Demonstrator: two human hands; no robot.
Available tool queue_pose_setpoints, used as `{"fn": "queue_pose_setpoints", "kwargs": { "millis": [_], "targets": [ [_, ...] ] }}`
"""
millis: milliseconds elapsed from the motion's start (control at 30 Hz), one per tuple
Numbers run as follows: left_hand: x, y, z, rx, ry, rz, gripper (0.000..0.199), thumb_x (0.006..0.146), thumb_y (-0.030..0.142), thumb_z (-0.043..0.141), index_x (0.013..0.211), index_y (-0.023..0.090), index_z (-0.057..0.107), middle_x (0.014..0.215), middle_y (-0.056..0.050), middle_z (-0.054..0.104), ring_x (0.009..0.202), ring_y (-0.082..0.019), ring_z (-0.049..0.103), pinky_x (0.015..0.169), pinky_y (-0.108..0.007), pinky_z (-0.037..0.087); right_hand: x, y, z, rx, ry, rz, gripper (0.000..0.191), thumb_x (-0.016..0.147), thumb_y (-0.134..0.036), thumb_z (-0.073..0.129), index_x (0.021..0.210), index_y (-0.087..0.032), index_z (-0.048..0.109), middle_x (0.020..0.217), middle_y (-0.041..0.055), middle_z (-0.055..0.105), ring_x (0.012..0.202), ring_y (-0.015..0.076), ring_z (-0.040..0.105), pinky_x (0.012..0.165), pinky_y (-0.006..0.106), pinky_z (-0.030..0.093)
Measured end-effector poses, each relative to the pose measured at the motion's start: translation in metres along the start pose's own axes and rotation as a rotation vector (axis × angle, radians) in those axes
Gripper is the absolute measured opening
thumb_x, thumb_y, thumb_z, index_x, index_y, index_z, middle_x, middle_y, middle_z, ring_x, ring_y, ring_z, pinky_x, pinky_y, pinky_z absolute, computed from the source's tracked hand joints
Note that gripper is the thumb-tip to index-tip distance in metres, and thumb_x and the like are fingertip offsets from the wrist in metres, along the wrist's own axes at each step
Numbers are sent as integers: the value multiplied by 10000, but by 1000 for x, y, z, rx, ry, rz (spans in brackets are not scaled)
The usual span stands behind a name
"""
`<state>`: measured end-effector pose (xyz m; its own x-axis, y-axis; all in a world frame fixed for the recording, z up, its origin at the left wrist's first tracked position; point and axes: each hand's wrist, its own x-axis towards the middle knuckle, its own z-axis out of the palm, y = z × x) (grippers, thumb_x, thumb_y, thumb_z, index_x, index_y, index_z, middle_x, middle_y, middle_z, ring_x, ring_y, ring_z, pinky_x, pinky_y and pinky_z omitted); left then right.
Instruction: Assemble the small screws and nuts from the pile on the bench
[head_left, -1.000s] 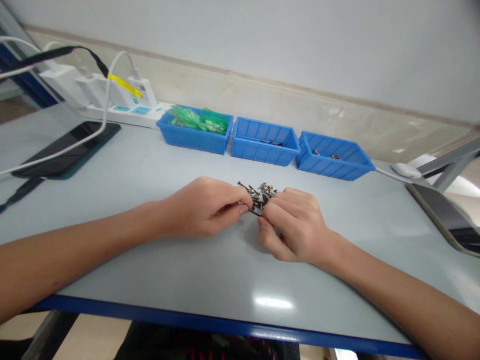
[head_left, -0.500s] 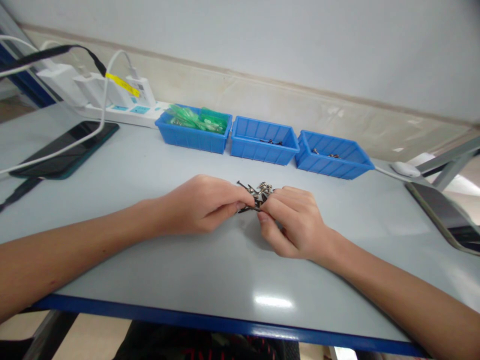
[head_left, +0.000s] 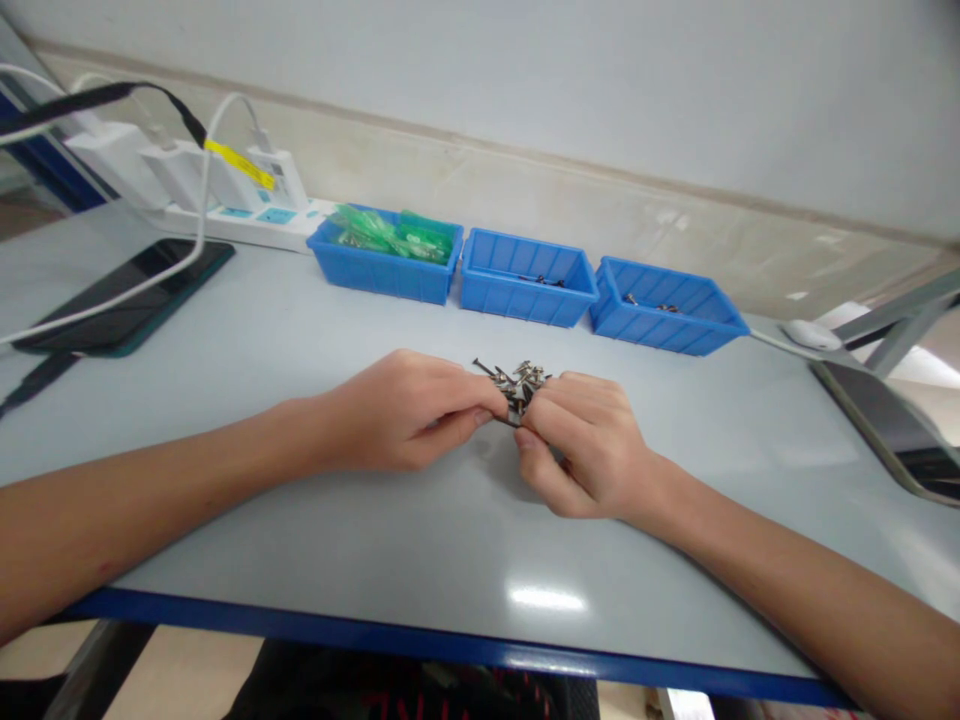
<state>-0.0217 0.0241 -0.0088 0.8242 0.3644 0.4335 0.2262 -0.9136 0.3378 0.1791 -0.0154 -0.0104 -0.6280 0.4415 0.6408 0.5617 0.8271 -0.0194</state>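
Observation:
A small pile of dark and silvery screws (head_left: 527,374) lies on the grey table (head_left: 420,550), just behind my fingertips. My left hand (head_left: 427,410) is closed, thumb and index finger pinched on one end of a dark screw (head_left: 508,421). From the other side, my right hand (head_left: 589,440) is closed too, its thumb and index finger at the same screw's other end. The fingertips of both hands nearly meet at the pile's front edge and hide part of it.
Along the wall stand a blue bin with green bags (head_left: 386,255) and two blue bins (head_left: 525,280) (head_left: 667,307) with a few screws. A phone and power strip (head_left: 247,228) with cables lie left; another phone (head_left: 892,430) lies right.
The camera view has shifted very slightly. Both hands remain at the pile in almost the same pose, with a slightly wider gap between their fingertips.

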Motion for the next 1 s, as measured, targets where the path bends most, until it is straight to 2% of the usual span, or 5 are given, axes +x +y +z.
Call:
{"fn": "queue_pose_setpoints", "kwargs": {
  "millis": [467, 800, 1000],
  "targets": [
    [1, 2, -1, 5, -7, -2, 168, 871, 148, 439, 963, 168, 578, 786, -17, 663, 670, -107, 596, 636, -204, 438, 0, -1, 0, -5, 10, -12, 237, 773, -136, 410, 548, -206, 381, 469, -28, 376, 453, 113, 303, 477, 282, 245],
    [0, 1, -3, 5, -37, -65, 186, 881, 163, 417, 970, 192, 577, 791, -8, 662, 685, -103, 595, 647, -192, 416, 1, 0, 1, -45, -6, -5, 250, 801, -139, 409, 559, -202, 403, 479, -25, 394, 458, 112, 312, 480, 280, 256],
    [4, 10, -1, -31, -100, -109, 94, 827, 269, 539, 843, 177, 549, 642, 42, 588, 583, -85, 542, 578, -180, 379, 2, -3, 2, -61, 0, -54, 246, 829, -156, 411, 587, -197, 424, 489, -32, 410, 466, 110, 328, 482, 276, 249]
  ]
}}
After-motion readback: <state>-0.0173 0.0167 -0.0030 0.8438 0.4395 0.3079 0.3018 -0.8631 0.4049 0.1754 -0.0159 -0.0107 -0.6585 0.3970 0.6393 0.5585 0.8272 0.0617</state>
